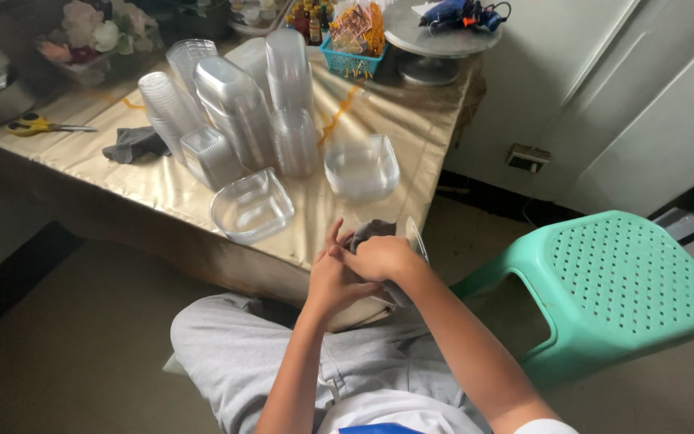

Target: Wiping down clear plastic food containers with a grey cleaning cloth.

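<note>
1. Head view: the left hand (pixel 329 281) and the right hand (pixel 381 257) meet above the lap, both clasping a grey cloth (pixel 369 231) against a clear plastic container (pixel 416 239).
2. Same view: behind them, on the gold-covered table (pixel 162 181), stand stacked clear containers (pixel 238 108), with a green stool (pixel 620 281) at the right.

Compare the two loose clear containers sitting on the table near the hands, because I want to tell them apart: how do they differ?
The left container is empty and tilted, its opening facing the camera, while the right container looks like several nested together and sits level. The left container lies close to the table edge; the right container sits farther back, nearer the tall stacks. Both are clear plastic, roughly square with rounded corners, and neither hand touches them.
</note>
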